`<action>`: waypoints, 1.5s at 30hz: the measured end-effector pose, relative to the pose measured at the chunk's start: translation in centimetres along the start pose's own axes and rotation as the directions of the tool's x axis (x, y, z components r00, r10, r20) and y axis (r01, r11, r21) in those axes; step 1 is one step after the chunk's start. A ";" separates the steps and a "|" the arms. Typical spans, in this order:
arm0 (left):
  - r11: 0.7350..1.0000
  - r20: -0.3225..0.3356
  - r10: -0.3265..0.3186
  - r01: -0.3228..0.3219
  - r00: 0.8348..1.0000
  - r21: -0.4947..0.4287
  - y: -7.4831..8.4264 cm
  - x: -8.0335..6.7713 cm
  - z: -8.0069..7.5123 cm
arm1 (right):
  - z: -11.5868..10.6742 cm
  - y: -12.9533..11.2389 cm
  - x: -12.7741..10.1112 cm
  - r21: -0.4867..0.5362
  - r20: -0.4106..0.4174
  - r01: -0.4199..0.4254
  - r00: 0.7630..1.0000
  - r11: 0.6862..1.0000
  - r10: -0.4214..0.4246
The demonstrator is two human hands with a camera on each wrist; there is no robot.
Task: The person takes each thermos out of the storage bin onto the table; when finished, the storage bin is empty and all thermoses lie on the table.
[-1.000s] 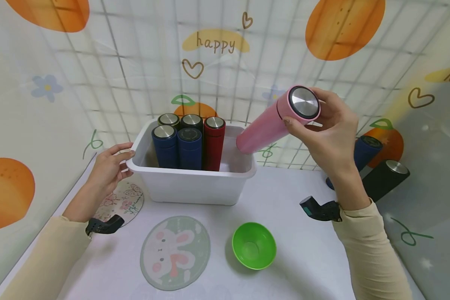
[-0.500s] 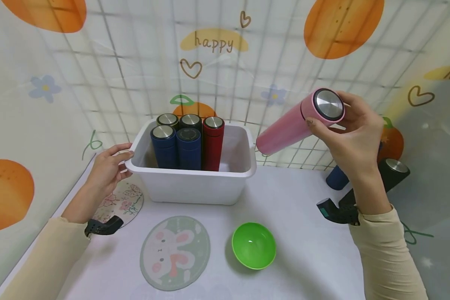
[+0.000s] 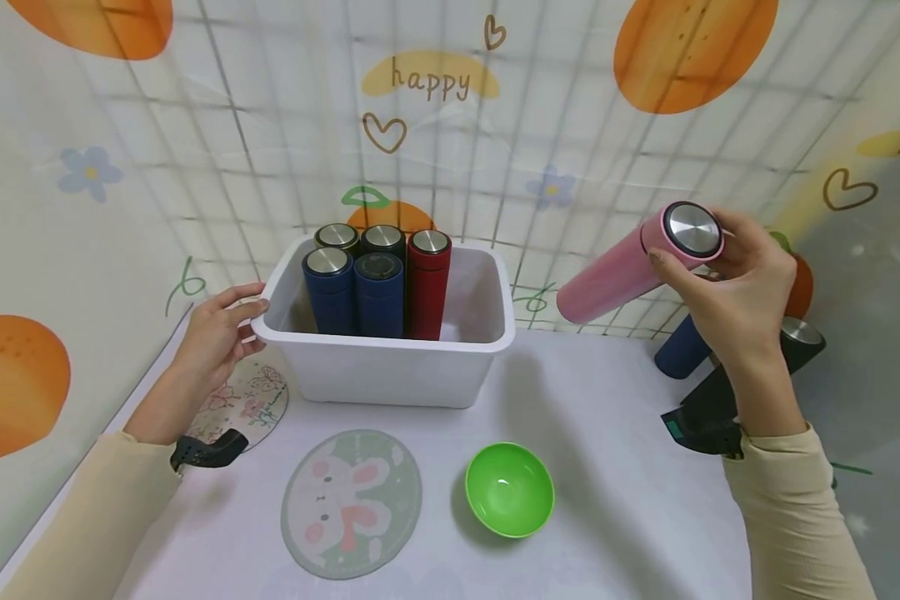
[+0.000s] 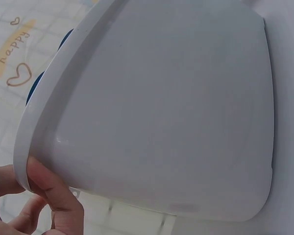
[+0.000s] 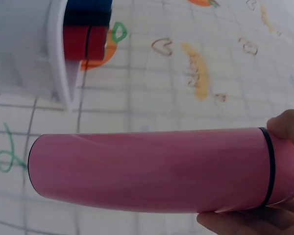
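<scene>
My right hand (image 3: 753, 287) grips a pink thermos (image 3: 615, 275) near its silver-topped lid, tilted in the air to the right of a white plastic bin (image 3: 390, 371). In the right wrist view the thermos (image 5: 152, 171) lies across the picture, apart from the bin. My left hand (image 3: 213, 337) pinches the bin's left rim between thumb and fingers; the left wrist view shows the fingers (image 4: 56, 191) at that rim. Inside the bin several thermoses stand upright, among them a red thermos (image 3: 427, 287) and two blue ones in front, with darker ones behind.
A blue thermos (image 3: 681, 348) and a black thermos (image 3: 802, 342) lean at the right wall, partly behind my right arm. In front of the bin are a green bowl (image 3: 510, 492) and a round rabbit mat (image 3: 351, 504). A floral mat (image 3: 251, 404) lies at the left.
My right hand has carried the pink thermos rightward and slightly down, from over the bin's right end to beyond it. The left hand has stayed on the rim.
</scene>
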State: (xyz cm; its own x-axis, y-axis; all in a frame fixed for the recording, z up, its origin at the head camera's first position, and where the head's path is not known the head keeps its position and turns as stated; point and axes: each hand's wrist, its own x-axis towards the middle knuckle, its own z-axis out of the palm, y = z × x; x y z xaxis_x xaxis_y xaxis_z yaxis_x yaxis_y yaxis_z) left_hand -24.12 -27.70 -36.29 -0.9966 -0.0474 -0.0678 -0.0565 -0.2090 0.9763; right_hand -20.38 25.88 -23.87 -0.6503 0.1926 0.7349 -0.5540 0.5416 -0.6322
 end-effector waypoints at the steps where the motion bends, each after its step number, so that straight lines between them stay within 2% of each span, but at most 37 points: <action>1: 1.000 0.000 0.001 -0.001 1.000 -0.001 0.0 0.0 0.0 | -0.1 0.5 -0.1 -0.022 -0.006 -0.014 1.000 1.000 0.014; 8: 1.000 0.008 0.011 -0.011 1.000 -0.004 0.0 -0.1 -0.1 | -0.9 3.1 -0.6 -0.111 -0.009 -0.100 0.995 0.989 0.100; 15: 1.000 0.005 0.010 -0.010 1.000 0.000 -0.1 -0.1 -0.2 | -1.4 4.5 -1.0 -0.154 -0.002 -0.227 0.973 0.962 0.229; 18: 1.000 0.001 0.011 -0.011 1.000 0.008 -0.2 -0.2 -0.3 | -1.4 5.1 -1.1 -0.149 0.003 -0.244 0.969 0.958 0.247; 28: 1.000 -0.003 0.012 -0.012 1.000 0.009 -0.1 -0.2 -0.2 | -1.6 7.5 -1.6 -0.241 -0.003 -0.285 0.956 0.928 0.293; 39: 1.000 -0.007 0.016 -0.016 1.000 0.026 -0.1 0.0 -0.1 | -2.2 10.3 -1.9 -0.335 -0.008 -0.368 0.921 0.867 0.388; 45: 1.000 0.005 0.007 -0.007 1.000 -0.002 0.1 -0.1 -0.1 | -2.2 11.3 -1.9 -0.343 -0.008 -0.372 0.919 0.862 0.394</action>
State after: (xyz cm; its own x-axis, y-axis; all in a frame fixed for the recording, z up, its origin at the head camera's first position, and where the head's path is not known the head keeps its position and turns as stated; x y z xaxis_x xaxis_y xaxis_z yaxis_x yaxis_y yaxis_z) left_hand -24.06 -27.78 -36.25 -0.9972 -0.0443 -0.0596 -0.0490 -0.2106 0.9763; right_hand -24.25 33.41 -31.88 -0.8119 0.3968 0.4282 -0.0570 0.6761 -0.7346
